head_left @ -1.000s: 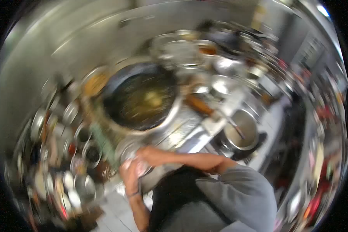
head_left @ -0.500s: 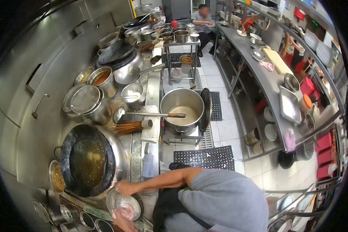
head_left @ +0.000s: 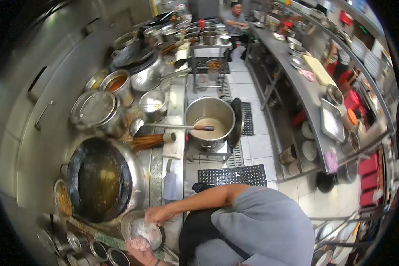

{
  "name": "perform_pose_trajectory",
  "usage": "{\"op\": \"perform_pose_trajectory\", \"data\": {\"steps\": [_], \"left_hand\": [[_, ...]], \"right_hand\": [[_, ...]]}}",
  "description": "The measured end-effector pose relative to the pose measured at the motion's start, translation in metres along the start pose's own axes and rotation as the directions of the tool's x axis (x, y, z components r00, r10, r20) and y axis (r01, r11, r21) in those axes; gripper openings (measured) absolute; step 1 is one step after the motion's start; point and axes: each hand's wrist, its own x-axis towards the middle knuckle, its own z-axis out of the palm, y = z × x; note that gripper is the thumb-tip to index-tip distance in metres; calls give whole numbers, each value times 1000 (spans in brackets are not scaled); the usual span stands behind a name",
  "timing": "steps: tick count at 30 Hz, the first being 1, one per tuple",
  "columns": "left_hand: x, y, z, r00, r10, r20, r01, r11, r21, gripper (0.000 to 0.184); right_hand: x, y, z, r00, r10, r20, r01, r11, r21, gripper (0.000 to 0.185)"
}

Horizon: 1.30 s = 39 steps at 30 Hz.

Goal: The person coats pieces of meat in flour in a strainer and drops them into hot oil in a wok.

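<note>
"Report on the grips, please."

"I count two bare hands in my head view. The left hand (head_left: 142, 256) is part-closed, cupped with curled fingers around one lump of pink minced meat (head_left: 138, 243). The right hand (head_left: 155, 216) has its fingers bent and bunched at the upper edge of one round, shiny metal bowl (head_left: 155, 237). I cannot tell whether those fingers grip anything."

"Location of the meat?"

"At the lower-left side of the bowl, in the left hand. One pale perforated metal strainer (head_left: 126, 227) shows beside the bowl's left side. I cannot tell whether the two touch."

"Cooking station?"

"I record one large black wok (head_left: 75, 186) nearest the hands, with yellowish oil (head_left: 104, 181) inside, and one shallow metal dish of brown food (head_left: 63, 199) beside its left rim. Beyond lie one bamboo brush (head_left: 148, 142) and one long metal ladle with a brown handle tip (head_left: 173, 126); the tip extends over one tall silver stockpot (head_left: 191, 116) holding pale liquid."

"Further containers?"

"One metal pot of orange-red liquid (head_left: 127, 92) at the back. At the lower left I count at least four round metal containers (head_left: 98, 250); blur hides the exact total."

"Personnel?"

"One co-worker in a grey top (head_left: 235, 20), at the far end."
</note>
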Motion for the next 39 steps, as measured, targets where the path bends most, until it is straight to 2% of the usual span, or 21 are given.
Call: {"op": "perform_pose_trajectory", "data": {"steps": [3, 5, 6, 7, 11, 12, 13, 16, 17, 19, 21, 23, 24, 25, 27, 28, 29, 30, 31, 34, 39], "left_hand": [[5, -10, -9, 939, -159, 304, 328, 678, -658, 32], [-9, 1, 22, 965, -260, -28, 170, 705, -689, 35], [-6, -8, -1, 971, -187, 151, 239, 694, -679, 33], [-4, -16, -26, 952, -136, 276, 287, 712, -641, 31], [-29, -3, -15, 944, -126, -306, -20, 902, -432, 19], [-37, -5, -23, 947, -98, -307, -59, 883, -465, 17], [-42, -7, -33, 953, -70, -296, -89, 866, -492, 16], [-52, -11, -39, 957, -17, -289, -149, 826, -543, 13], [-56, -11, -40, 957, -9, -290, -160, 817, -553, 12], [-61, -10, -41, 971, 9, -238, -141, 828, -543, 13], [-67, -6, -32, 964, 4, -265, -148, 839, -524, 14], [-72, -6, -33, 959, 7, -283, -162, 833, -529, 14], [-78, -6, -37, 950, 16, -311, -188, 826, -531, 14], [-86, -5, -40, 940, 36, -340, -210, 846, -490, 14], [-93, -2, -44, 906, 76, -417, -258, 880, -398, 14], [-93, -1, -45, 890, 73, -451, -263, 889, -375, 14], [-95, 0, -45, 875, 60, -480, -251, 904, -345, 14], [-97, 6, -37, 856, 72, -513, -264, 913, -312, 14], [-98, 12, -32, 846, 84, -527, -267, 922, -281, 14], [-100, 19, -37, 900, 116, -421, -232, 944, -236, 11], [-97, 15, -39, 908, 95, -409, -210, 946, -247, 12]], "right_hand": [[36, 51, -23, 927, -340, 157, 332, 940, 79, 7], [14, 6, -25, 760, -515, 397, 647, 532, -547, 22], [2, -9, -16, 914, -339, 221, 357, 933, -44, 34], [2, -9, -22, 957, -135, 256, 30, 926, 377, 37], [-21, -77, 6, 997, -52, -53, 37, 968, -249, 24], [-30, -101, 11, 977, -43, -207, -54, 897, -438, 34], [-29, -116, 14, 912, -382, -148, 266, 827, -495, 40], [14, -163, -26, 514, -831, 214, 346, -27, -938, 39], [23, -193, -25, 617, -771, 159, 155, -79, -985, 31], [75, -216, -68, 555, -752, 355, 146, -332, -932, 28], [136, -227, -139, 871, -436, 228, 67, -355, -933, 29], [95, -255, -77, 910, -409, -67, -268, -458, -847, 41], [82, -262, -53, 881, -474, -5, -255, -465, -848, 38], [69, -269, -32, 877, -470, 101, -77, -345, -936, 39], [10, -275, 40, 825, -340, 450, 215, -548, -808, 25], [-30, -280, 95, 885, -220, 410, 220, -580, -785, 20], [-54, -270, 110, 654, -214, 726, 442, -670, -596, 6], [-86, -289, 155, 761, 194, 619, 582, -626, -518, 4], [-108, -280, 167, 641, 267, 720, 670, -653, -354, 10], [-144, -254, 180, 485, 356, 799, 750, -638, -171, 8], [-148, -235, 180, 484, 339, 807, 747, -640, -179, 6]]}}
